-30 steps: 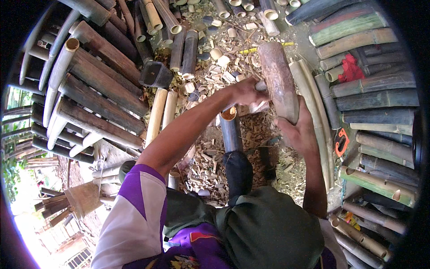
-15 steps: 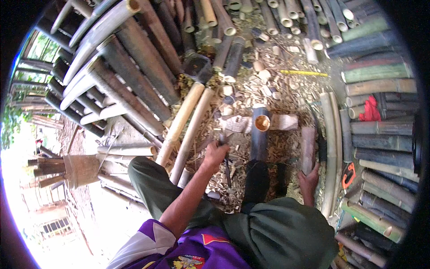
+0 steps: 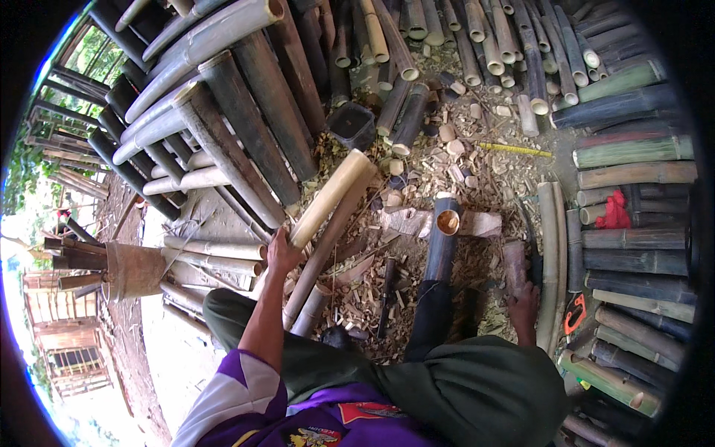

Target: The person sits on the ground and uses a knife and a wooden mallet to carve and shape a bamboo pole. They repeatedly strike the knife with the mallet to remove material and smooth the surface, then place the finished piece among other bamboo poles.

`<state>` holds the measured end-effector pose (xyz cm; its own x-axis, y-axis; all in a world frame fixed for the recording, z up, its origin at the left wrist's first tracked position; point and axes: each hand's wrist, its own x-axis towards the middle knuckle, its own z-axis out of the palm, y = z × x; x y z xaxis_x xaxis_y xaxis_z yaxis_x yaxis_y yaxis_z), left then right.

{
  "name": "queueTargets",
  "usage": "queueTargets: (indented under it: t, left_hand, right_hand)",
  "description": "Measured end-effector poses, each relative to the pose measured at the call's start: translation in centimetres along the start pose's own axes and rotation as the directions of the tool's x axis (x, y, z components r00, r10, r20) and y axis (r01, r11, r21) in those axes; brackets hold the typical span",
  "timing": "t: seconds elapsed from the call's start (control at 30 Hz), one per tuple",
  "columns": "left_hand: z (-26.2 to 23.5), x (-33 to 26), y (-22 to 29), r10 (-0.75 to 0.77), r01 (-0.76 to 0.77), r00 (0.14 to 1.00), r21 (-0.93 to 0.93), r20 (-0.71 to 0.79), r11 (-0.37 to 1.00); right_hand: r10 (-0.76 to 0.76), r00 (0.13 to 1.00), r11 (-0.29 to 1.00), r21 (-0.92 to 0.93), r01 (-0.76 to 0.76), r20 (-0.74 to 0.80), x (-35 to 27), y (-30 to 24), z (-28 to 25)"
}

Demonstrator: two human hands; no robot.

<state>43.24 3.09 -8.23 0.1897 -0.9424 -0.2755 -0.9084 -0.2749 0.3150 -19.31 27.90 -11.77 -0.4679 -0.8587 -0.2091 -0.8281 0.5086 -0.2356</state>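
**A:** so where are the hands here?

**B:** left hand (image 3: 281,252) is stretched forward on a bare, nearly straight arm, fingers curled shut. Right hand (image 3: 523,304) is low by the knee, palm down, probably gripping, but it's too shadowy to tell.

A single head-worn fisheye view looks steeply down from above the person's lap onto the chip-strewn ground (image 3: 477,179). It sits close over the knees, facing forward and down. Bamboo poles (image 3: 246,127) bend along the rim, and the forearms enter from the lower edge. No second view shares the scene.
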Motion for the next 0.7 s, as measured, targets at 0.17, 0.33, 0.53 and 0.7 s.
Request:
queueTargets:
  t: [0.17,0.33,0.53,0.7]
  left_hand:
    - [-6.9,-3.8,6.3,0.239,-0.247,0.968,-0.130,-0.071,0.960]
    - [-15.4,-2.3,21.6,0.529,-0.375,0.848,-0.661,0.040,0.650]
    - [-16.0,-3.0,36.8,0.825,-0.256,0.562,-0.960,-0.055,0.110]
    - [-13.6,-6.1,42.8,0.869,-0.326,0.455,-0.945,-0.193,-0.039]
  right_hand:
    - [-0.012,0.999,1.000,0.007,0.012,-0.039,0.3,2.2,2.6]
    - [0.010,1.000,1.000,-0.002,-0.010,0.027,1.3,1.2,0.4]
    - [0.057,0.981,0.998,-0.007,-0.057,0.184,1.8,-0.5,-3.0]
    - [-0.024,0.995,0.980,0.199,0.005,0.096,1.1,1.0,-8.6]
